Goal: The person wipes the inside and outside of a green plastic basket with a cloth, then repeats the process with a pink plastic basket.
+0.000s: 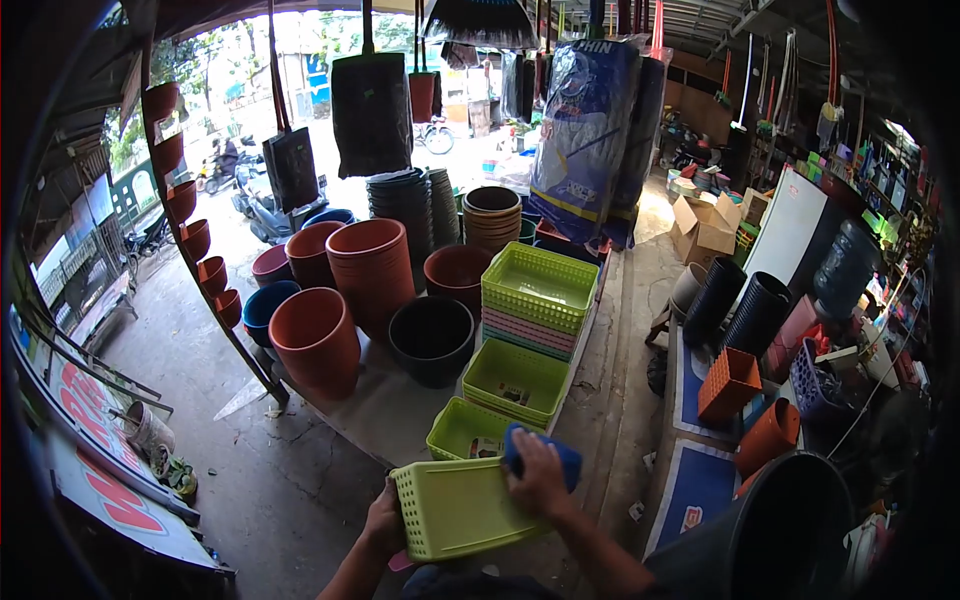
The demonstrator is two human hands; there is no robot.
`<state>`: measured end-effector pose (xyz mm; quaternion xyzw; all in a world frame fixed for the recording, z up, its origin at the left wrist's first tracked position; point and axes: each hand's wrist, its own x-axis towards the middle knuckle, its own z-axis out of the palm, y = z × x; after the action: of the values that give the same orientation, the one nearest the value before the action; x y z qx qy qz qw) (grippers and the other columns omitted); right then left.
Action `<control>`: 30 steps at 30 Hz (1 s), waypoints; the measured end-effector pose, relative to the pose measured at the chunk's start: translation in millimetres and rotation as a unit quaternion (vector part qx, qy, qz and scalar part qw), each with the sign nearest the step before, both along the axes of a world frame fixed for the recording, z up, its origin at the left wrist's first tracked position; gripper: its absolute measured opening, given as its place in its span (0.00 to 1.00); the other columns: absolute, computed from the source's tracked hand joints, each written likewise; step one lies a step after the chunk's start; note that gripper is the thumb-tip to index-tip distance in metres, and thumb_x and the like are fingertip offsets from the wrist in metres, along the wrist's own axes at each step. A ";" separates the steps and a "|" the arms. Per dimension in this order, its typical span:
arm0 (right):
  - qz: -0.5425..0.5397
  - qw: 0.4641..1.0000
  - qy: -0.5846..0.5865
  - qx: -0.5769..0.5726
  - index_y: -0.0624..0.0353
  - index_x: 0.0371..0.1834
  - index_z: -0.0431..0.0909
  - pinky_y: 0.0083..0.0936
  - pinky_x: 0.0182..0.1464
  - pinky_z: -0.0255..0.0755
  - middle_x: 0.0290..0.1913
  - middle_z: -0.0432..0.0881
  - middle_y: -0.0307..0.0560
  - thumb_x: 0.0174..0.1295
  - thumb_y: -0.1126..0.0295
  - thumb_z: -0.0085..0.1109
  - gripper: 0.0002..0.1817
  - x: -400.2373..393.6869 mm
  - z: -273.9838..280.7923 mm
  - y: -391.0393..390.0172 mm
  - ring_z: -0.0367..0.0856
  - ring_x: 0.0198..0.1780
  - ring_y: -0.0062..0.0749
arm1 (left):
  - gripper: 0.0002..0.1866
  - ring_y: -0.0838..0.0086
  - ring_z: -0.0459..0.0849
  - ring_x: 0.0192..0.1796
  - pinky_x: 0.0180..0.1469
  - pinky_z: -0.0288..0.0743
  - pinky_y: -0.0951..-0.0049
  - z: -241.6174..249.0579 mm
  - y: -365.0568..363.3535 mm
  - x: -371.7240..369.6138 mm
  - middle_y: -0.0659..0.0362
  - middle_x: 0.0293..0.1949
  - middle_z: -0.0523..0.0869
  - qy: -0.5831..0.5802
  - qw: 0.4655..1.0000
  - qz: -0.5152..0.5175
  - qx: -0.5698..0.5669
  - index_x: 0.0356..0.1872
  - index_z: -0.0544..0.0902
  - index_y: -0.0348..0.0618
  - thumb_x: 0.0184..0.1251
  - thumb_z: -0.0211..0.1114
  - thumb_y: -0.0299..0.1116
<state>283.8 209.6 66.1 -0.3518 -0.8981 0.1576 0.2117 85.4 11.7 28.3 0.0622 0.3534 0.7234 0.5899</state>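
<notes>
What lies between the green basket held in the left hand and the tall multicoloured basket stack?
Beyond the held basket, the head view shows a nearer open green basket, then a farther open green basket.

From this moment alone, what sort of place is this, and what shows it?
Probably an open-sided household-goods shop: stacked terracotta-coloured pots and green baskets stand on a table, and a blue plastic-wrapped pack hangs above.
</notes>
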 end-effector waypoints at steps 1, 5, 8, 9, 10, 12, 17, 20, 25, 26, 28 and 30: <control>0.039 0.999 0.016 -0.025 0.60 0.74 0.58 0.47 0.74 0.50 0.73 0.63 0.57 0.63 0.59 0.57 0.37 -8.5 0.2 -13.0 0.60 0.74 0.52 | 0.29 0.62 0.85 0.48 0.53 0.81 0.59 4.5 1.3 2.6 0.51 0.49 0.83 -0.001 1.000 0.007 -0.006 0.60 0.73 0.40 0.79 0.38 0.55; 0.150 0.978 0.134 -0.061 0.58 0.77 0.53 0.46 0.77 0.44 0.76 0.57 0.56 0.60 0.58 0.58 0.42 -34.2 29.9 -76.0 0.54 0.77 0.48 | 0.26 0.63 0.85 0.48 0.53 0.81 0.59 -2.0 5.8 13.9 0.53 0.48 0.84 0.031 0.999 0.045 -0.004 0.58 0.74 0.43 0.79 0.40 0.53; 0.345 0.933 0.094 -0.031 0.54 0.79 0.48 0.42 0.78 0.40 0.79 0.51 0.50 0.61 0.58 0.54 0.43 -36.9 42.3 -102.0 0.46 0.80 0.44 | 0.27 0.62 0.85 0.51 0.57 0.79 0.58 -27.4 -5.5 6.4 0.52 0.50 0.84 0.373 0.926 0.051 -0.016 0.59 0.74 0.42 0.79 0.39 0.53; 0.356 0.932 0.070 -0.018 0.54 0.79 0.48 0.42 0.78 0.40 0.79 0.51 0.49 0.61 0.59 0.53 0.42 -33.8 44.5 -103.6 0.46 0.80 0.43 | 0.27 0.61 0.84 0.52 0.58 0.78 0.58 -31.9 -8.1 5.0 0.52 0.51 0.84 0.530 0.846 0.052 -0.020 0.60 0.74 0.42 0.79 0.39 0.54; 0.367 0.929 0.045 -0.005 0.53 0.79 0.48 0.42 0.78 0.40 0.79 0.51 0.48 0.62 0.59 0.52 0.42 -29.6 46.0 -103.3 0.46 0.80 0.42 | 0.27 0.61 0.84 0.52 0.58 0.78 0.58 -14.1 -6.0 7.9 0.52 0.51 0.84 0.528 0.847 0.052 -0.021 0.60 0.74 0.42 0.79 0.39 0.54; 0.346 0.936 0.050 -0.032 0.53 0.79 0.48 0.43 0.78 0.40 0.80 0.51 0.48 0.60 0.59 0.53 0.43 -20.7 31.2 -92.9 0.46 0.80 0.42 | 0.29 0.59 0.84 0.53 0.58 0.78 0.57 18.7 -2.1 11.6 0.50 0.53 0.83 -0.034 0.997 0.071 0.019 0.61 0.73 0.41 0.79 0.38 0.54; 0.159 0.980 0.057 -0.109 0.58 0.76 0.56 0.46 0.76 0.45 0.76 0.58 0.54 0.61 0.66 0.58 0.38 12.5 -13.6 -40.1 0.52 0.78 0.49 | 0.32 0.57 0.84 0.54 0.57 0.79 0.53 -3.1 -17.7 -13.7 0.49 0.54 0.82 -0.059 0.995 0.075 0.008 0.62 0.72 0.40 0.78 0.36 0.57; 0.039 0.979 0.075 -0.183 0.60 0.73 0.60 0.47 0.75 0.47 0.74 0.62 0.57 0.64 0.66 0.56 0.33 26.2 -26.7 -36.7 0.56 0.76 0.51 | 0.32 0.56 0.84 0.54 0.57 0.78 0.53 1.7 -21.7 -17.8 0.49 0.54 0.82 -0.086 0.994 0.067 0.024 0.62 0.73 0.40 0.78 0.36 0.57; 0.142 0.963 0.127 -0.189 0.57 0.75 0.57 0.51 0.74 0.48 0.75 0.61 0.55 0.61 0.62 0.60 0.39 8.0 -5.3 -93.4 0.55 0.77 0.52 | 0.33 0.55 0.82 0.57 0.60 0.77 0.52 -7.2 -17.7 -15.9 0.47 0.57 0.80 -0.087 0.993 0.070 0.034 0.64 0.70 0.39 0.78 0.35 0.57; 0.143 0.963 0.126 -0.189 0.57 0.75 0.57 0.51 0.74 0.48 0.75 0.61 0.55 0.61 0.62 0.60 0.39 -1.2 3.3 -109.2 0.55 0.77 0.52 | 0.33 0.55 0.82 0.56 0.60 0.77 0.53 -7.4 -14.1 -13.3 0.47 0.56 0.80 -0.092 0.992 0.077 0.028 0.64 0.70 0.39 0.78 0.35 0.58; 0.218 0.942 0.144 -0.213 0.57 0.76 0.55 0.50 0.75 0.46 0.76 0.57 0.54 0.60 0.62 0.61 0.41 -22.0 27.1 -137.3 0.52 0.78 0.50 | 0.33 0.56 0.83 0.54 0.58 0.77 0.54 -14.3 -6.6 -11.1 0.47 0.55 0.81 -0.055 0.994 0.098 0.005 0.62 0.71 0.39 0.78 0.34 0.57; 0.226 0.952 0.105 -0.178 0.57 0.76 0.54 0.49 0.75 0.44 0.77 0.56 0.54 0.60 0.64 0.60 0.41 -35.0 36.7 -146.7 0.51 0.78 0.49 | 0.27 0.59 0.85 0.48 0.52 0.81 0.55 -18.0 -2.8 -11.6 0.49 0.50 0.82 -0.012 0.988 0.149 -0.025 0.59 0.70 0.41 0.80 0.36 0.54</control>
<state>248.8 62.9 102.9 -0.1533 -0.8844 0.3941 0.1974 73.7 8.9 10.3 -0.0151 0.3695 0.7950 0.4808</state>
